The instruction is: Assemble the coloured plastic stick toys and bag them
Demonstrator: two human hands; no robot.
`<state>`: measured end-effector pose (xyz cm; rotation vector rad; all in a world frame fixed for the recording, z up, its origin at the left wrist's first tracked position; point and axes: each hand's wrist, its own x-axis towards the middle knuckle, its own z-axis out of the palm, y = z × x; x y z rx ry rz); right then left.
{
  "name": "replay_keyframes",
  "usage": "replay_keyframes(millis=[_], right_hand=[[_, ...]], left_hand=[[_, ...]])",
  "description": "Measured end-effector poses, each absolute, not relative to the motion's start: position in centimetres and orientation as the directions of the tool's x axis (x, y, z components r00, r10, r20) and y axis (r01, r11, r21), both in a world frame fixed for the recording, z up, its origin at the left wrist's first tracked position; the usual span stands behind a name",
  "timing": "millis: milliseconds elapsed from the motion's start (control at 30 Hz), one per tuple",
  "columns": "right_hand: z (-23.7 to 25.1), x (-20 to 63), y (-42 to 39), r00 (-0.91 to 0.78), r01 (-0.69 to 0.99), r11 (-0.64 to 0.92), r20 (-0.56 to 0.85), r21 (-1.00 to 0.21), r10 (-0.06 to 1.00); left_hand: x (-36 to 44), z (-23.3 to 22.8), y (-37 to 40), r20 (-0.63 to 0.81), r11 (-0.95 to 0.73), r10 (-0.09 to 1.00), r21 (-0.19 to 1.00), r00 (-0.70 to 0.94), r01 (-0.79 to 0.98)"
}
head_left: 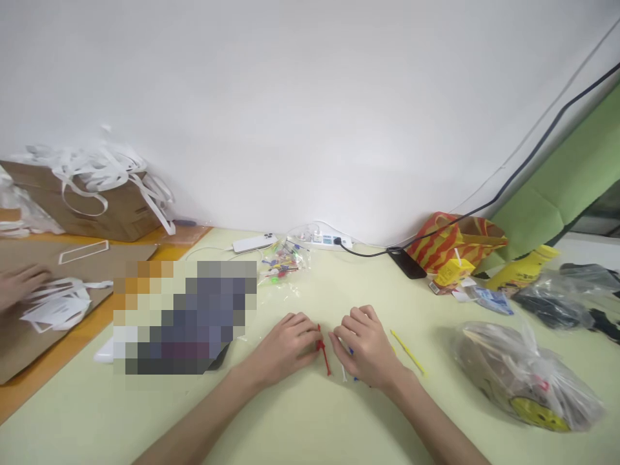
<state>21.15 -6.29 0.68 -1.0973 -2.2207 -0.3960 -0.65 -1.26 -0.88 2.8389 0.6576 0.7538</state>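
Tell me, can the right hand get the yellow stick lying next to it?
Probably yes. The yellow stick lies on bare table just beside the right hand, with nothing between them, though that hand seems busy with small sticks already.

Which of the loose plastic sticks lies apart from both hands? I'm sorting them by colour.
The yellow stick, lying alone on the table right of the right hand. The red stick sits between the left hand and the right hand, at their fingertips.

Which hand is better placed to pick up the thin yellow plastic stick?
Probably the right hand: the thin yellow plastic stick lies just beyond its outer edge, while the left hand sits across the small red plastic piece.
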Motion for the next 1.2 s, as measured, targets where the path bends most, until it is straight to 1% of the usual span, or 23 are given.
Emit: replay_keyframes(millis=[100,233,300,400,500,600,667,733,867,1033,1100,1167,1200], right_hand=[[-0.4,20.7,-7.0,-0.46,0.788,0.615,0.646,-0.019,0.61],[-1.1,20.3,-7.9,-0.504,0.758,0.652,0.608,-0.03,0.614],[-1.4,20.0,-8.1,-0.496,0.766,0.642,0.598,-0.041,0.63],[-1.9,19.4,-8.4,-0.432,0.833,0.551,0.562,-0.051,0.705],[-2.4,18.6,-8.6,-0.389,0.892,0.451,0.46,-0.028,0.798],[-2.9,17.9,-8.9,-0.349,0.928,0.373,0.352,-0.001,0.868],[-3.0,17.6,-9.1,-0.309,0.946,0.324,0.293,-0.002,0.905],[-2.9,17.3,-9.3,-0.265,0.96,0.277,0.228,-0.025,0.937],[-2.4,16.6,-9.8,-0.192,0.97,0.209,0.129,-0.127,0.973],[-1.8,16.4,-10.3,-0.171,0.943,0.187,0.081,-0.275,0.982],[-1.5,16.7,-10.3,-0.165,0.898,0.193,0.106,-0.396,0.981],[-1.0,17.1,-10.4,-0.134,0.791,0.192,0.142,-0.58,0.981],[-0.7,17.3,-10.4,-0.104,0.704,0.179,0.15,-0.688,0.983]], left_hand=[[-1.1,-0.9,-1.3,0.443,-0.889,0.451,0.301,0.775,0.346],[-1.4,-0.5,-1.3,0.46,-0.831,0.525,0.459,0.716,0.315],[-1.3,-0.3,-1.5,0.475,-0.804,0.562,0.507,0.676,0.312],[-1.2,-0.2,-1.6,0.495,-0.782,0.596,0.536,0.632,0.318],[-1.2,-0.6,-1.5,0.484,-0.762,0.621,0.556,0.616,0.331],[-1.2,-0.9,-1.2,0.471,-0.73,0.661,0.583,0.584,0.356],[-1.3,-1.1,-1.1,0.489,-0.731,0.668,0.57,0.561,0.375],[-1.4,-1.0,-1.2,0.531,-0.755,0.65,0.533,0.543,0.382],[-1.4,-0.8,-1.3,0.625,-0.79,0.614,0.494,0.482,0.364],[-1.5,-0.7,-1.3,0.625,-0.768,0.641,0.519,0.446,0.376],[-1.6,-0.7,-1.3,0.629,-0.758,0.652,0.529,0.423,0.382],[-1.6,-0.8,-1.4,0.633,-0.737,0.675,0.558,0.38,0.381],[-1.5,-0.8,-1.4,0.632,-0.721,0.692,0.581,0.35,0.376]])
